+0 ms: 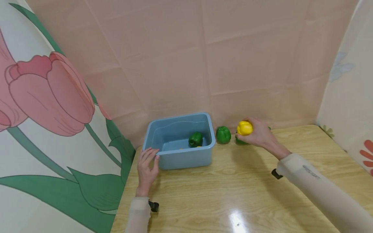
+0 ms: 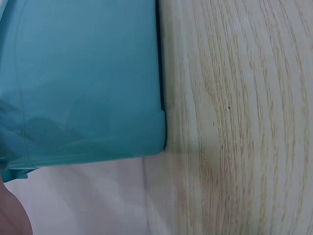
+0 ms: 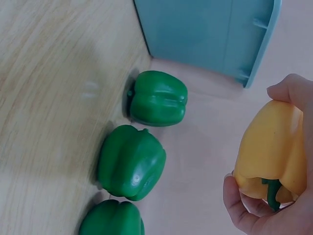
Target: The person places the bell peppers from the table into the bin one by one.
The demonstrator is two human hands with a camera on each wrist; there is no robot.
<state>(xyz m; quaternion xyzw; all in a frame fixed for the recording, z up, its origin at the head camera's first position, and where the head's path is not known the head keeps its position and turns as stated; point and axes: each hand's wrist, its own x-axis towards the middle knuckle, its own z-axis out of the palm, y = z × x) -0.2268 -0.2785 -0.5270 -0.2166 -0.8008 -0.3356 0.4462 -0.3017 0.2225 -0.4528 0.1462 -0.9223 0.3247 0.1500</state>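
Note:
In the head view my right hand (image 1: 260,133) grips a yellow bell pepper (image 1: 244,128) above the table, right of the bin. The right wrist view shows thumb and fingers around the yellow pepper (image 3: 271,152), its green stem visible. My left hand (image 1: 147,168) rests on the near left corner of a blue plastic bin (image 1: 186,160), fingers over the rim. Inside the bin lies a green bell pepper (image 1: 195,139), with bits of yellow showing just behind the near wall. Only a small part of the left hand (image 2: 12,215) appears in the left wrist view.
Three green bell peppers stand in a row along the back wall: one (image 3: 159,98) nearest the bin, a middle one (image 3: 131,162) and a third (image 3: 112,219) cut by the frame edge. A wooden table (image 1: 204,197) lies beneath; a tulip-print panel (image 1: 52,94) borders the left.

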